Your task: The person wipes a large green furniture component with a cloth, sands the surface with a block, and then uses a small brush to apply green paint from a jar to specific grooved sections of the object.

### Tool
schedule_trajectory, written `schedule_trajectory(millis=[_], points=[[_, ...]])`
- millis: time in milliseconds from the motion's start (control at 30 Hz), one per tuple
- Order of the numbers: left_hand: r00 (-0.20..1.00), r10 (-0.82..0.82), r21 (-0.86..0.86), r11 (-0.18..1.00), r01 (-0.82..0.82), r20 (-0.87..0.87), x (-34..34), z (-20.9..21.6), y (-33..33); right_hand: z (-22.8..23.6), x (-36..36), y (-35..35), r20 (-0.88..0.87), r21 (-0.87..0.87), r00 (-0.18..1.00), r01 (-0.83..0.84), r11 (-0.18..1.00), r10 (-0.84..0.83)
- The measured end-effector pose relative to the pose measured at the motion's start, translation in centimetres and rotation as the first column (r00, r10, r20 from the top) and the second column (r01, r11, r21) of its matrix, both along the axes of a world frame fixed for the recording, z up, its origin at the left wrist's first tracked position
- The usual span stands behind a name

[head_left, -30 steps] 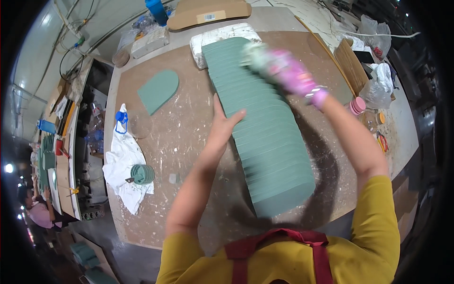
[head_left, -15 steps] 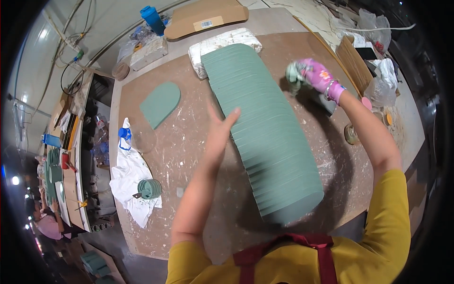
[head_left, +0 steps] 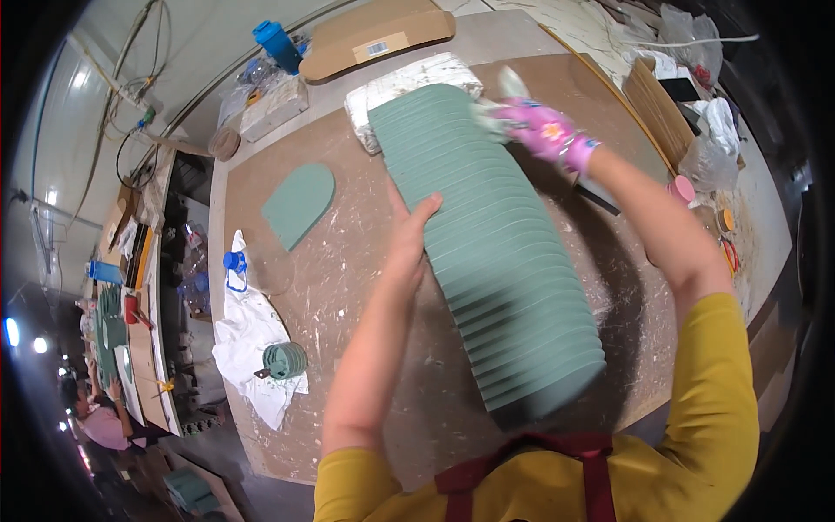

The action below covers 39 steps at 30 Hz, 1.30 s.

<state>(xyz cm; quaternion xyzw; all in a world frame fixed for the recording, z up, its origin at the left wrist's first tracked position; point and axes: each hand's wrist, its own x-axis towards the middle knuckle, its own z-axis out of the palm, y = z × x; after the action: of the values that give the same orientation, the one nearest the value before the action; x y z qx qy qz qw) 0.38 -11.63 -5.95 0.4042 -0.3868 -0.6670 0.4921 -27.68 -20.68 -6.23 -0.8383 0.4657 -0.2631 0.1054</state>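
On the brown-topped desk [head_left: 352,196], the long row of green, round-ended slabs [head_left: 496,235] runs away from me. My bare left hand [head_left: 410,237], fingers spread wide, rests along its left edge; farther, at its right edge, my pink-gloved right hand [head_left: 546,135] grips a blurred, pale cloth [head_left: 492,120]. Behind stands a white block [head_left: 409,76].

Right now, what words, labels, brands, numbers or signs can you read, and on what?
None legible.
Barcode label on the cardboard piece: bars show, print too small to read.
Stack of green arched boards: no lettering visible.
Pink glove: flower print, no readable text.
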Motion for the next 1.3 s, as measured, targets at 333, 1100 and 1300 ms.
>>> schedule_trajectory(millis=[333, 1100, 1300], points=[[0.994, 0.002, 0.064, 0.998, 0.005, -0.109, 0.7, 0.0, 0.1, 2.8, 12.8, -1.7, -0.075, -0.19, 0.949, -0.314, 0.93, 0.305], [0.987, -0.035, -0.096, 0.995, 0.021, -0.154, 0.3, -1.6, -0.3, 4.2, 13.4, -4.8, -0.256, -0.22, 0.956, -0.201, 0.955, 0.143], [0.995, 0.03, -0.041, 0.999, -0.034, -0.094, 0.0, -1.5, 0.1, 2.0, 0.2, -2.6, -0.182, 0.343, 0.928, 0.37, 0.863, -0.325]])
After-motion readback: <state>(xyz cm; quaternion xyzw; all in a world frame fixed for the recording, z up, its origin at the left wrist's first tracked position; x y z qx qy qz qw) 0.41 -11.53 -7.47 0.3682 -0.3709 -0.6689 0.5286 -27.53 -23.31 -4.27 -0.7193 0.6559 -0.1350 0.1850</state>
